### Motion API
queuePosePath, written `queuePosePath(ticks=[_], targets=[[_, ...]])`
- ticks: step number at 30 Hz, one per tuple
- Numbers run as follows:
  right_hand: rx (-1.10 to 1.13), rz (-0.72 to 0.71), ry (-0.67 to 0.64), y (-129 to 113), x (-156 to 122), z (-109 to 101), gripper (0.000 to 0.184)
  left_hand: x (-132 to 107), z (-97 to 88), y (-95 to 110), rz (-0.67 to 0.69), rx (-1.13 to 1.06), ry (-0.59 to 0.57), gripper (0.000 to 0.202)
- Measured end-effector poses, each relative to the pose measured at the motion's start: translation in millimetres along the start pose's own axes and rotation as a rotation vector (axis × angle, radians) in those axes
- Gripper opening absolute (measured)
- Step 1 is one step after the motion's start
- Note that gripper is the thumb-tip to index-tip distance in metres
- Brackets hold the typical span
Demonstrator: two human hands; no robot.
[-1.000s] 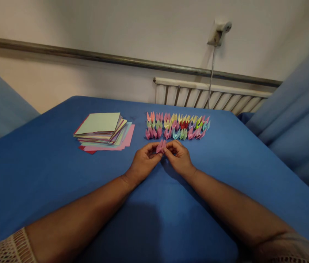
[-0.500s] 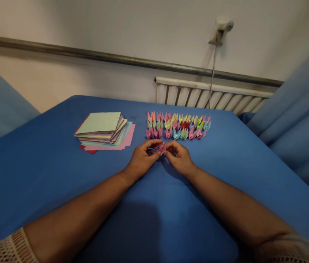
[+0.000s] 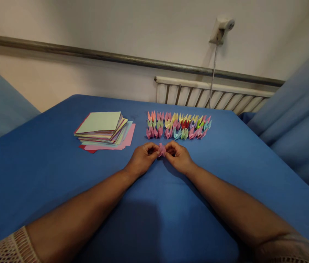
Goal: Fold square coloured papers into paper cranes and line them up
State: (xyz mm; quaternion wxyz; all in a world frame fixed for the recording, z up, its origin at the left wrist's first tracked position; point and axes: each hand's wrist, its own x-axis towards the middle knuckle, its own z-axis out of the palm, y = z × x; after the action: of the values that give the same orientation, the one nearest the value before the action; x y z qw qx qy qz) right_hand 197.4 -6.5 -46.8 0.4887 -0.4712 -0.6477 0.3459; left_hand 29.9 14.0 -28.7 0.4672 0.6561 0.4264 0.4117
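Observation:
A small pink origami crane [image 3: 161, 150] is held between my two hands, just in front of the rows of folded cranes. My left hand [image 3: 142, 157] pinches its left side between thumb and fingers. On the opposite side, my right hand [image 3: 178, 156] pinches it the same way. Parts of the pink paper are hidden behind my fingertips. Beyond my hands stand several finished paper cranes [image 3: 168, 132] in pink, yellow, green, red, blue and purple, set in three rows.
To the left lies an uneven stack of coloured square paper [image 3: 98, 122]. A blue cloth [image 3: 154, 219] covers the table. Behind it are a radiator [image 3: 198, 91], a metal pipe [image 3: 88, 53] and a wall socket [image 3: 220, 31] with a cord. Blue curtains [image 3: 302, 102] hang at both sides.
The pink crane has turned and shows more of its paper between my fingertips. The fingers of my left hand have curled in closer. The stack and rows are unchanged.

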Motion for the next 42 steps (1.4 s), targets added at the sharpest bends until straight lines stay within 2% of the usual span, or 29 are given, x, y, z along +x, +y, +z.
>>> queuePosePath(ticks=[9, 15, 21, 24, 29, 37, 42], targets=[[-0.274, -0.005, -0.025, 3, 2, -8, 0.009, -1, -6.3, -1, 0.056, 0.209, 0.000, 0.003], [-0.348, 0.001, -0.024, 2, 3, -12, 0.006, -1, -8.4, 2, 0.087, 0.259, 0.025, 0.004], [-0.425, -0.015, -0.047, 5, 5, -18, 0.001, 0, -11.7, 2, 0.118, 0.626, -0.016, 0.017], [-0.430, -0.015, -0.065, 8, 6, -20, 0.002, 1, -14.9, -1, 0.139, 0.698, -0.043, 0.011], [-0.464, -0.040, -0.085, 7, 6, -20, 0.007, 1, -18.4, -2, 0.113, 0.736, -0.045, 0.006], [-0.567, -0.059, -0.117, 2, 3, -18, 0.006, -3, -14.8, 7, 0.103, 0.768, -0.082, 0.006], [-0.434, -0.054, -0.046, 4, 4, -15, 0.006, 0, -15.0, 4, 0.124, 0.688, -0.035, 0.006]])
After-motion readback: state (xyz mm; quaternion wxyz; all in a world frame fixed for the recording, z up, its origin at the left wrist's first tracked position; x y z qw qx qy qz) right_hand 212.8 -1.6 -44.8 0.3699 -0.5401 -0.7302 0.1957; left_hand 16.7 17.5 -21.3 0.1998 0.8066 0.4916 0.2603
